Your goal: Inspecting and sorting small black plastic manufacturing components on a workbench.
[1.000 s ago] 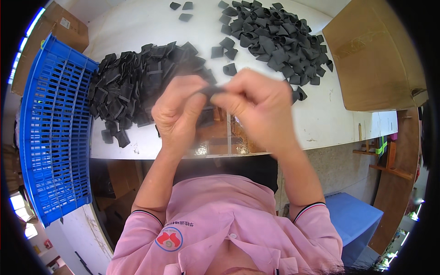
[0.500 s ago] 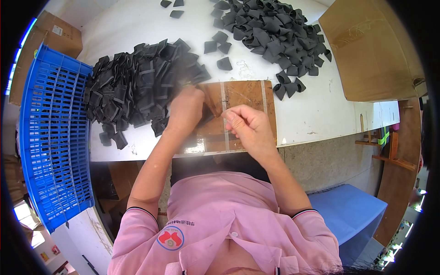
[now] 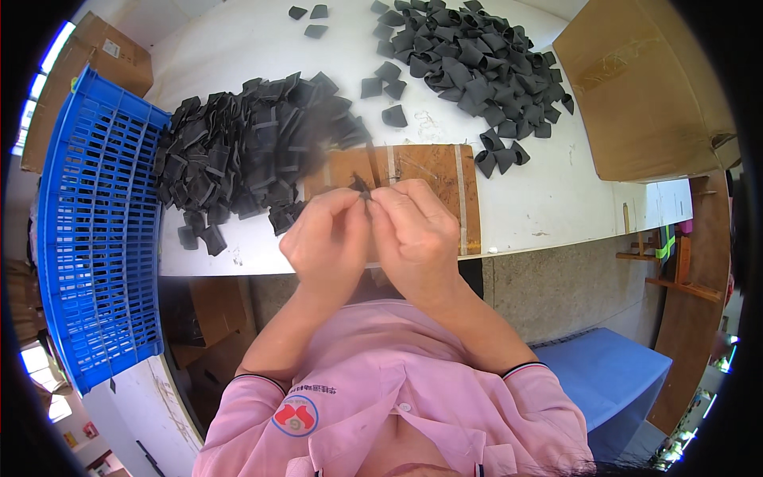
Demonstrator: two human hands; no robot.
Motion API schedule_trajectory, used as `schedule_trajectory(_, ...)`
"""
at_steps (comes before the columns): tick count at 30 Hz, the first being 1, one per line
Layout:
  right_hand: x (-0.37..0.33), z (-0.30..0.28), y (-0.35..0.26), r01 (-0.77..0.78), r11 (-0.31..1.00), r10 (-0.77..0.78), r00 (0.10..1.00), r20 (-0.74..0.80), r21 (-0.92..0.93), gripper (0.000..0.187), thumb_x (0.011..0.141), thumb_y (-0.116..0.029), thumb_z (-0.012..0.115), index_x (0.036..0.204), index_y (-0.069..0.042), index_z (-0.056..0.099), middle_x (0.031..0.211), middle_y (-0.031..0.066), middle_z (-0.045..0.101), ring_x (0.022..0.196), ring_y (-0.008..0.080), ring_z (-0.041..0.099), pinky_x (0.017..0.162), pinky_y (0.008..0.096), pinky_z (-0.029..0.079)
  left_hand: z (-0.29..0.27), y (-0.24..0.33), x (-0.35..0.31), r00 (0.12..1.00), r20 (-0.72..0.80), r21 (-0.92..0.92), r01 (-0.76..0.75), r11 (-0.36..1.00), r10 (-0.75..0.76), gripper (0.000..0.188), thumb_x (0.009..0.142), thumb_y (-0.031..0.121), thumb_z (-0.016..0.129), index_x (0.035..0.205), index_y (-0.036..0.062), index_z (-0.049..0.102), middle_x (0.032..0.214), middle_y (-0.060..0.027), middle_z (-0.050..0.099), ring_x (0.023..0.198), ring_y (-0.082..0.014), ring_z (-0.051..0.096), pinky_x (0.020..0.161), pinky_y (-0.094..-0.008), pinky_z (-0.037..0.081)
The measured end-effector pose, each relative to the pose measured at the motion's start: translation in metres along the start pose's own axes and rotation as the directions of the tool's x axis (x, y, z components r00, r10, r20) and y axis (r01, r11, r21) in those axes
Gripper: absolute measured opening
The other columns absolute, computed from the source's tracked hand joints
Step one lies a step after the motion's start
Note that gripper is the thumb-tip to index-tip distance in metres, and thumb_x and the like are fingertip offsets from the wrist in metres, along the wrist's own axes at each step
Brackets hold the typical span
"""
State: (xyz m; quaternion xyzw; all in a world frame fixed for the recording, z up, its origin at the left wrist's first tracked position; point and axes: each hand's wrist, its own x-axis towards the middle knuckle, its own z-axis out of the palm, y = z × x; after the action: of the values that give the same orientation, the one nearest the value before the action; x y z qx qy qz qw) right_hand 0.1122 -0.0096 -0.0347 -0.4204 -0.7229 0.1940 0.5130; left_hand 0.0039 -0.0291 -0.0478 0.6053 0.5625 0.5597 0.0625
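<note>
My left hand and my right hand meet above the near part of a brown board with pale strips across it. Thumbs and fingertips of both are pinched together on a small dark fabric piece, partly hidden by the fingers. Just beyond my left hand lies a big heap of black fabric pieces, partly blurred at its right end. Farther off, to the right, spreads a second heap, of dark grey folded fabric pieces.
A tall blue plastic crate stands at the left edge, with a cardboard box behind it. A larger cardboard box occupies the right end of the white table. Below on the right is a blue covered block.
My left hand has come back from beside the black heap toward me. My right hand has shifted left, and the fingertips of both now meet on the dark piece.
</note>
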Motion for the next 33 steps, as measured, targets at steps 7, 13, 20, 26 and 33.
schedule_trajectory(7,0.002,0.000,0.011,-0.014,0.994,-0.005,0.985,-0.175,-0.107,0.011,0.067,0.003,0.060,0.077,0.000,0.057,0.070,0.0060,0.052,0.058,0.0204,0.054,0.049,0.0305,0.044,-0.011,0.016,0.020,0.551,0.685,-0.703,0.672,-0.234,-0.476,0.016,0.078,-0.005,0.055,0.092,0.0005,0.052,0.072,-0.0025,0.053,0.039,-0.0024,0.034,0.036,-0.0168,0.025)
schedule_trajectory(13,0.003,-0.008,0.014,-0.679,-0.314,0.407,0.535,0.741,0.663,0.010,0.081,-0.010,0.056,0.079,-0.001,0.054,0.057,-0.0062,0.041,0.048,0.0016,0.034,0.042,0.0154,0.026,-0.001,0.008,0.006,0.923,0.125,-0.293,0.384,0.876,-0.363,0.016,0.076,-0.008,0.049,0.091,-0.0025,0.052,0.078,-0.0031,0.054,0.052,-0.0009,0.041,0.041,-0.0148,0.029)
schedule_trajectory(20,0.064,-0.036,-0.012,-0.736,0.371,0.313,0.673,0.671,0.565,0.020,0.087,-0.023,0.052,0.074,-0.007,0.052,0.065,-0.0062,0.042,0.050,0.0014,0.030,0.042,0.0152,0.024,-0.023,0.013,0.053,0.663,0.749,-0.463,0.539,-0.704,0.015,0.030,0.085,0.001,0.036,0.112,-0.0068,0.045,0.082,-0.0171,0.057,0.032,-0.0044,0.033,0.031,-0.0187,0.025)
schedule_trajectory(26,0.057,-0.014,0.033,-0.721,0.337,0.180,0.681,0.710,0.606,0.026,0.089,-0.026,0.051,0.074,-0.005,0.052,0.059,-0.0065,0.040,0.049,0.0014,0.031,0.042,0.0179,0.024,-0.010,-0.015,0.046,0.652,0.718,-0.696,0.665,-0.271,-0.244,0.022,0.086,0.004,0.046,0.108,-0.0006,0.049,0.080,-0.0087,0.059,0.036,-0.0029,0.032,0.033,-0.0166,0.025)
schedule_trajectory(33,0.048,-0.017,0.019,-0.265,0.876,0.222,0.963,0.151,0.403,0.021,0.085,-0.021,0.057,0.088,-0.001,0.054,0.066,0.0028,0.050,0.055,0.0102,0.046,0.048,0.0207,0.037,0.001,0.013,0.057,0.952,0.239,-0.698,0.305,0.648,-0.191,0.033,0.080,-0.001,0.056,0.112,0.0016,0.052,0.090,-0.0028,0.057,0.074,-0.0067,0.054,0.059,-0.0181,0.043)
